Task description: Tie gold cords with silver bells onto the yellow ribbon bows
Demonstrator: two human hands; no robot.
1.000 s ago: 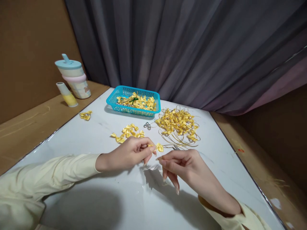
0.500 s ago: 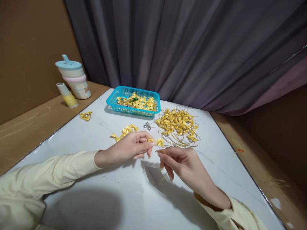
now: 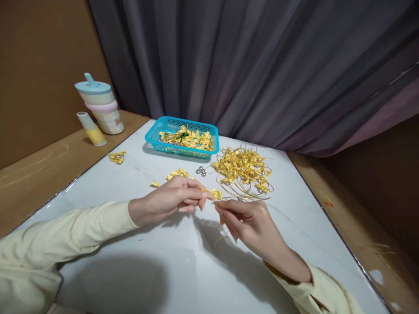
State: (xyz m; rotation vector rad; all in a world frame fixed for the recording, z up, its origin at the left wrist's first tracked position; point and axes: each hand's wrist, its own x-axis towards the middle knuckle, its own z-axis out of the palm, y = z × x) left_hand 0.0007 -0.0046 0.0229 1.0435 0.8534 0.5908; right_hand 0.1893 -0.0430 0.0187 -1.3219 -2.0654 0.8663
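My left hand (image 3: 176,196) pinches a small yellow ribbon bow (image 3: 216,194) between thumb and fingers, one loop sticking out to the right. Close beside the bow, my right hand (image 3: 248,219) is closed in a pinch on a thin gold cord (image 3: 221,238), whose loose end shows faintly below the fingers. The cord's tip at the fingertips is too small to make out. Several more yellow bows (image 3: 177,173) lie behind my left hand. Silver bells (image 3: 200,171) sit in a small cluster beyond the fingertips.
A blue plastic basket (image 3: 180,151) holds yellow bows and cords at the back. Right of it lies a heap of corded bows with bells (image 3: 242,168). One bow piece (image 3: 117,157) is at the left edge. A lidded cup (image 3: 104,114) and yellow-white bottle (image 3: 92,130) stand beyond the white tabletop (image 3: 183,279).
My left hand has shifted slightly left and rolled with the bow, covering more of the bows behind it. My right fingertips are nearer the bow.
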